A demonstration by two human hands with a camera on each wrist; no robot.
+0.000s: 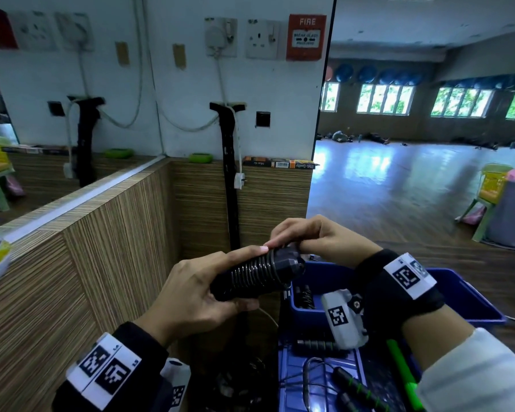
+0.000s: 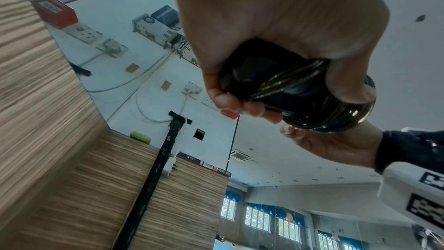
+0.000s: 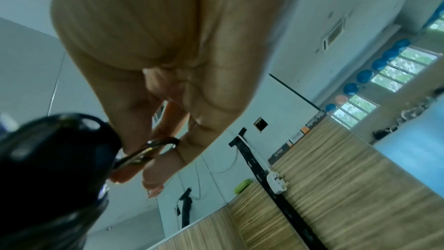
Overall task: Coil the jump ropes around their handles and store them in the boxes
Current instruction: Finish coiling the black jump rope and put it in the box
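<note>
My left hand (image 1: 208, 286) grips a pair of black jump-rope handles (image 1: 250, 278) with dark rope coiled tightly around them; the left wrist view shows the fingers (image 2: 230, 102) curled round the bundle (image 2: 300, 90). At the bundle's right end my right hand (image 1: 304, 236) pinches a loop of the rope (image 3: 153, 149) between thumb and fingertips. Both hands hover above a blue box (image 1: 470, 298) that holds another coiled black rope (image 1: 305, 295).
A blue crate (image 1: 292, 382) at the bottom holds loose ropes, black handles with green stripes (image 1: 360, 391) and a green handle (image 1: 402, 376). A wood-striped counter wall (image 1: 87, 278) stands to the left, a taped black strip (image 1: 231, 188) behind. Open gym floor (image 1: 399, 188) lies right.
</note>
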